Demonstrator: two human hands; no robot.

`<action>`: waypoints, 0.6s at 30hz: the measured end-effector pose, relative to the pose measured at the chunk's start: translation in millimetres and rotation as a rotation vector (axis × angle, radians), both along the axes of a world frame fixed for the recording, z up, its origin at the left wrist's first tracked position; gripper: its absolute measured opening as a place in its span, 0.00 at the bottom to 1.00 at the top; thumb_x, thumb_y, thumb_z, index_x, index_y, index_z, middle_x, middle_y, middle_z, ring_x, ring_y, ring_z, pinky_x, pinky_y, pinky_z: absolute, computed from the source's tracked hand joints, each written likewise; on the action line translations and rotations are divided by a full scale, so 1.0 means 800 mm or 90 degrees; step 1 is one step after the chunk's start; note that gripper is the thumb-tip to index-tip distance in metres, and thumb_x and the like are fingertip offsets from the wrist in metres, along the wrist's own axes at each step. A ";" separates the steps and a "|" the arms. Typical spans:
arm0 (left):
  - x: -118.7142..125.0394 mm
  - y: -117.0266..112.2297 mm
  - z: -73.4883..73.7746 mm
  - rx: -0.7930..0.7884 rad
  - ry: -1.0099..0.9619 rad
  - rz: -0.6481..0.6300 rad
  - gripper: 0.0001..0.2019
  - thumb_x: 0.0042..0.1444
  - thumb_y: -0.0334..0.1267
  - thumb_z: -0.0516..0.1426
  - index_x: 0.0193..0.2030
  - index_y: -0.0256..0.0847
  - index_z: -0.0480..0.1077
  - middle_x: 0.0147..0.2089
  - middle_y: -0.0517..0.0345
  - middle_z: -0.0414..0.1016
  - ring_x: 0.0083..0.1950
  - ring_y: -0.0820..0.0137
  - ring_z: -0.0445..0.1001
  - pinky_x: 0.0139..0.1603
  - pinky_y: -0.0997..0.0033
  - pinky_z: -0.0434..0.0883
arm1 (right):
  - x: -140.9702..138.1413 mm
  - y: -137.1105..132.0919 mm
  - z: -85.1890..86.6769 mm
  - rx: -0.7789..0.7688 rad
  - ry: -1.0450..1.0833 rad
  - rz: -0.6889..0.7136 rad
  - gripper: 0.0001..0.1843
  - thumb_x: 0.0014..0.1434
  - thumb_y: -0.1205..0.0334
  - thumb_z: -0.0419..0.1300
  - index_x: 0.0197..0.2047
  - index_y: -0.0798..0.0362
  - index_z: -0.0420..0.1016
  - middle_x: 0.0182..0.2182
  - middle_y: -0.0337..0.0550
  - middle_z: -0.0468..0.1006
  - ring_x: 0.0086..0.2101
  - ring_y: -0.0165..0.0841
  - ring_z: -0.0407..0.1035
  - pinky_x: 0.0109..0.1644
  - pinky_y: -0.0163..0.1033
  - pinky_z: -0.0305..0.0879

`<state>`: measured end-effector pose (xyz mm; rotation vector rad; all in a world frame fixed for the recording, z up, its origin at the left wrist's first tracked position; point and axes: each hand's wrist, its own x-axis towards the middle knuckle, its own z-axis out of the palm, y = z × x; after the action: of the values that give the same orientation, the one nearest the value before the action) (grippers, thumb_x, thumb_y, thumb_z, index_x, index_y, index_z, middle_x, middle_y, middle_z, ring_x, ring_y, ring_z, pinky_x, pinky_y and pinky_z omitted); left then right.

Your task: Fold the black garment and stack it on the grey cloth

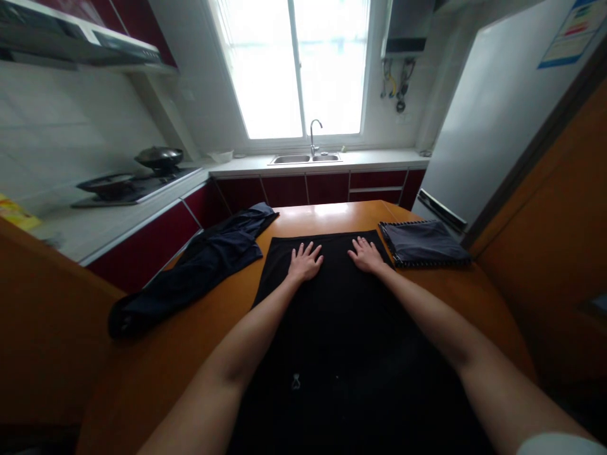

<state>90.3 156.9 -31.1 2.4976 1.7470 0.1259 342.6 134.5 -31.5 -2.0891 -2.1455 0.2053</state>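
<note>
A small pale emblem (pixel 296 381) marks the matte black cloth (pixel 341 303), flat on the orange-brown table (pixel 213 328) at centre and below; the striped fridge label (pixel 575 31), upper right, is too blurred to read. Left hand (pixel 306 261) and right hand (pixel 366 254) rest palm-down on the black cloth, fingers spread wide (nothing gripped). Folded grey cloth (pixel 427 241), dotted at its edge, lies right of centre; crumpled dark clothes (pixel 213 253) lie left.

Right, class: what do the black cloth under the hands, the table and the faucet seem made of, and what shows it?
Black cloth: fabric, matt, since it lies flat and reflects little; fibre unclear. Table: wood or lookalike laminate, glossy, from its orange colour and glare near the far edge. Faucet: probably metal, polished, given its silvery sheen.
</note>
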 end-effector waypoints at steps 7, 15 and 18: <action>0.000 0.001 -0.001 0.010 -0.003 0.005 0.30 0.68 0.56 0.40 0.74 0.55 0.51 0.78 0.60 0.44 0.77 0.51 0.41 0.73 0.39 0.44 | -0.009 0.026 0.020 0.051 -0.009 -0.054 0.34 0.71 0.61 0.41 0.71 0.79 0.46 0.71 0.75 0.42 0.71 0.49 0.36 0.71 0.55 0.30; -0.001 0.002 -0.009 0.036 -0.002 0.018 0.29 0.69 0.45 0.40 0.75 0.46 0.50 0.77 0.60 0.45 0.77 0.55 0.43 0.74 0.43 0.45 | -0.102 0.034 -0.008 0.029 0.042 0.110 0.34 0.70 0.50 0.44 0.73 0.55 0.52 0.73 0.48 0.48 0.71 0.35 0.39 0.72 0.46 0.35; -0.001 0.003 -0.010 0.034 0.000 0.024 0.29 0.69 0.47 0.40 0.75 0.47 0.51 0.77 0.61 0.45 0.77 0.56 0.43 0.74 0.43 0.46 | -0.060 0.057 0.001 0.023 0.048 -0.004 0.35 0.70 0.53 0.42 0.73 0.64 0.50 0.73 0.59 0.47 0.71 0.43 0.40 0.72 0.54 0.36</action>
<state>89.8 159.4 -38.8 2.5018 1.8157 0.1780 294.9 180.3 -31.0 -2.0340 -2.0846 0.2390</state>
